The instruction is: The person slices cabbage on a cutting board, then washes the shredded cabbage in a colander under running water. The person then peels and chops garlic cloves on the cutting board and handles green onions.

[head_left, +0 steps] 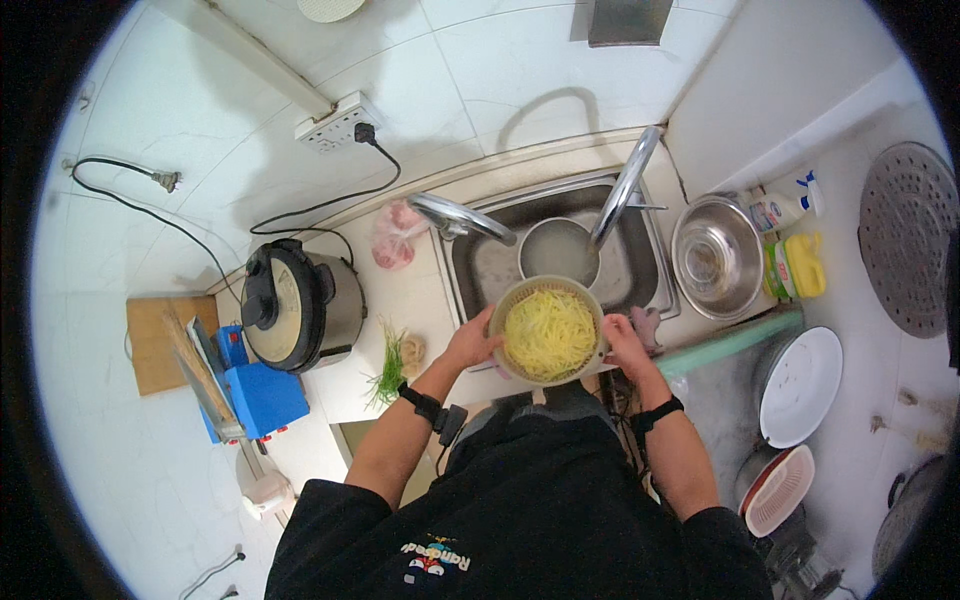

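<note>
A round plastic colander (pixel 501 351) full of thin yellow shreds (pixel 550 334), perhaps shredded potato, is held level over the front edge of the sink. My left hand (pixel 475 341) grips its left rim and my right hand (pixel 624 343) its right rim. Behind it, a round pot or bowl (pixel 559 255) of cloudy water stands in the stainless steel sink (pixel 491 276). A chrome faucet (pixel 626 187) reaches over that vessel. Another chrome spout (pixel 465 216) extends over the sink's left part. A pinkish cloth (pixel 646 327) lies at the sink's front right corner, close to my right hand.
Left of the sink are a bag of meat (pixel 396 234), green scallions (pixel 390 366), a piece of ginger (pixel 412 355) and an electric pressure cooker (pixel 334 307). A steel basin (pixel 718 257), a spray bottle (pixel 780 211) and a yellow jug (pixel 806 265) stand to the right.
</note>
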`<state>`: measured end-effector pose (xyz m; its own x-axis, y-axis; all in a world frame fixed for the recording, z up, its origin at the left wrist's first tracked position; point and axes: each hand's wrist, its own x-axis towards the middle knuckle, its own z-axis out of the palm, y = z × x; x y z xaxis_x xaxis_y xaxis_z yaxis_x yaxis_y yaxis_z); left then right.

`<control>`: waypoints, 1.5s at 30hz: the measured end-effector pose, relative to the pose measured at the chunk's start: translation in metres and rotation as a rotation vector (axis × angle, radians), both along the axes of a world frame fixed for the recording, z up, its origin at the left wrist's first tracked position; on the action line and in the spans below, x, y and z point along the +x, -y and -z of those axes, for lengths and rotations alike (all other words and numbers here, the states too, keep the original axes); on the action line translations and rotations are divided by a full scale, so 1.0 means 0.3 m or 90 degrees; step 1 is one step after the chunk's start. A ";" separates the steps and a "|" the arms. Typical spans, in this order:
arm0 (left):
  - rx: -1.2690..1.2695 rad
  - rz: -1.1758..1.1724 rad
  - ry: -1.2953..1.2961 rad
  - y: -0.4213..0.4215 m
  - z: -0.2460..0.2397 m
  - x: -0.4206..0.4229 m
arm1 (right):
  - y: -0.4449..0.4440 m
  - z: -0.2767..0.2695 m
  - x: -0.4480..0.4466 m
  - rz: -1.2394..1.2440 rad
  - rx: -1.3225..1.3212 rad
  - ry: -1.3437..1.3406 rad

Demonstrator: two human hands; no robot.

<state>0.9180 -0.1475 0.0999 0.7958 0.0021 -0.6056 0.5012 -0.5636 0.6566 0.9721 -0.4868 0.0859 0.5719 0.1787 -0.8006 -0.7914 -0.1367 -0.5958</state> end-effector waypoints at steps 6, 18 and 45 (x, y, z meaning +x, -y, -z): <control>-0.118 -0.220 -0.127 0.005 0.052 -0.033 | -0.029 0.029 0.003 -0.186 -0.093 0.128; -0.372 -0.433 -0.094 0.145 -0.133 0.002 | 0.024 -0.136 0.370 -0.369 -0.440 0.503; -0.252 -0.431 -0.063 0.243 -0.035 0.148 | 0.014 -0.096 0.107 0.036 -0.126 0.029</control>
